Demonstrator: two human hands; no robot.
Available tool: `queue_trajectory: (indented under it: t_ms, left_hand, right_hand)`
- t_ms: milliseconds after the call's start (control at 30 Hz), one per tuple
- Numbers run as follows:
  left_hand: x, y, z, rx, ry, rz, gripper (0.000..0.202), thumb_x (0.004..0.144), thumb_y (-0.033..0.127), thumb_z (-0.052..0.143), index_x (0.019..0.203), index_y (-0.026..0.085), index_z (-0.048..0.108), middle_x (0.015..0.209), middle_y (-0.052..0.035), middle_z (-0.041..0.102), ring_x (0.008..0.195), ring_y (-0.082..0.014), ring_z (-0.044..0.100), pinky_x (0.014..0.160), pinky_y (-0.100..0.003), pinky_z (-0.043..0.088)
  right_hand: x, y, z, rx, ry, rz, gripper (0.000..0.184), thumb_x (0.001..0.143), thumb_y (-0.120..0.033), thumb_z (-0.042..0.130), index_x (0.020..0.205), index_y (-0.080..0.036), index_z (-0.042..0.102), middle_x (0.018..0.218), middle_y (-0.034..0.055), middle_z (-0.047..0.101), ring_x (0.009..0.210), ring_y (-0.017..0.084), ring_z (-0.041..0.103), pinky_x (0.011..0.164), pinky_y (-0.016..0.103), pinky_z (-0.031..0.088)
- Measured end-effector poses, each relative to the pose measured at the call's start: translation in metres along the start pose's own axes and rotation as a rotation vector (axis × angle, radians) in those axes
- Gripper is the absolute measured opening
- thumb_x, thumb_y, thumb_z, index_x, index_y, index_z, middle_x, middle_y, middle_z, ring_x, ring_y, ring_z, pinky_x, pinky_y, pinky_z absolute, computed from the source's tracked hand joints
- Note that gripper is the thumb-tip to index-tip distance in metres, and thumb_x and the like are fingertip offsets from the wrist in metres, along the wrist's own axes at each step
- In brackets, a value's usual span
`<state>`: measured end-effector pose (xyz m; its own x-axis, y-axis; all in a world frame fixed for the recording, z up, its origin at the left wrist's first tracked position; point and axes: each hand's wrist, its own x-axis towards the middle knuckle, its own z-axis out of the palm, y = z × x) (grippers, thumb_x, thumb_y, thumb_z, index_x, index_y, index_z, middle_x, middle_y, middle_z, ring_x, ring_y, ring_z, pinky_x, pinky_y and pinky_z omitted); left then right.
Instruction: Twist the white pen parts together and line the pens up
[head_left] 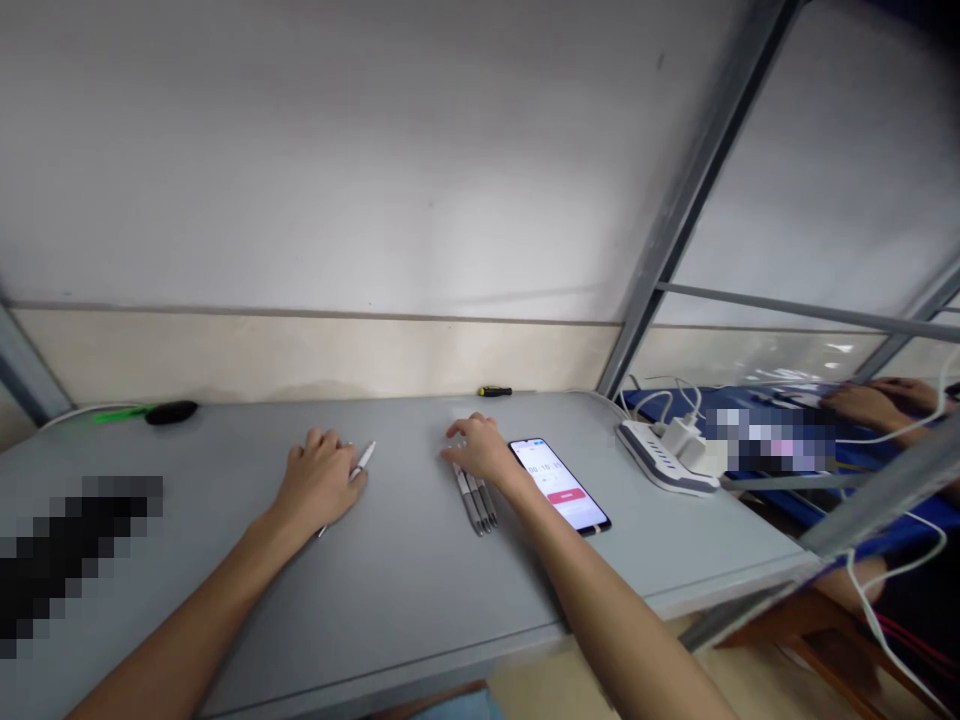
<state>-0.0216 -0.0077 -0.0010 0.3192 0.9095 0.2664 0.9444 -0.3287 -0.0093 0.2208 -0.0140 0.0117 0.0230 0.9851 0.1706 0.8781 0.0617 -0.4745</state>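
Observation:
My left hand (321, 476) rests on the grey table (405, 580), its fingers curled around a white pen (363, 461) whose tip sticks out to the right. My right hand (480, 448) lies over the upper ends of a small bunch of grey pens (477, 503) lying side by side on the table; its fingers are bent down onto them. A smartphone (561, 484) with a lit screen lies flat just to the right of my right hand.
A white power strip (664, 457) with a plugged charger and cables sits at the table's right end. A small black-and-yellow tool (495, 391) and a black object (171, 411) lie by the wall. Another person's hands (885, 400) work at the neighbouring blue bench.

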Motion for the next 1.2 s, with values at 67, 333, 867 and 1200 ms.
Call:
queue_trajectory:
  t_ms: [67,333,867,1200]
  left_hand:
    - [0.0,0.003,0.0,-0.06,0.014,0.024,0.023,0.08,0.037,0.049,0.07,0.02,0.06,0.094,-0.0109,0.061,0.101,-0.0312,0.048,0.077,-0.041,0.038]
    - [-0.003,0.022,-0.011,-0.53,0.002,0.211,0.023,0.088,0.039,0.043,0.08,0.022,0.057,0.067,0.0021,0.061,0.062,-0.0143,0.054,0.061,-0.026,0.036]
    - [0.002,0.012,-0.004,-0.417,0.158,0.313,0.028,0.096,0.032,0.027,0.092,0.021,0.052,0.089,-0.0043,0.059,0.085,-0.0196,0.053,0.075,-0.031,0.04]
    - [-0.002,0.015,-0.009,-0.289,0.17,0.331,0.025,0.091,0.019,0.028,0.073,0.021,0.046,0.067,-0.001,0.05,0.066,-0.0174,0.046,0.062,-0.028,0.033]
  right_hand:
    - [-0.003,-0.003,0.001,0.035,0.031,-0.065,0.03,0.075,-0.03,0.066,0.103,-0.019,0.068,0.11,0.0128,0.057,0.109,0.029,0.046,0.088,0.039,0.039]
    - [-0.012,-0.018,0.008,0.285,-0.017,-0.612,0.032,0.085,-0.03,0.062,0.117,-0.025,0.063,0.107,0.0067,0.064,0.099,0.019,0.056,0.09,0.033,0.039]
    - [-0.001,-0.004,-0.004,0.829,-0.565,-0.013,0.045,0.083,-0.056,0.053,0.082,-0.012,0.065,0.054,-0.0037,0.044,0.042,0.006,0.027,0.04,0.022,0.02]
    - [-0.004,-0.005,-0.01,0.9,-0.642,-0.142,0.038,0.086,-0.051,0.054,0.078,-0.014,0.059,0.05,-0.0089,0.027,0.042,0.005,0.019,0.041,0.022,0.016]
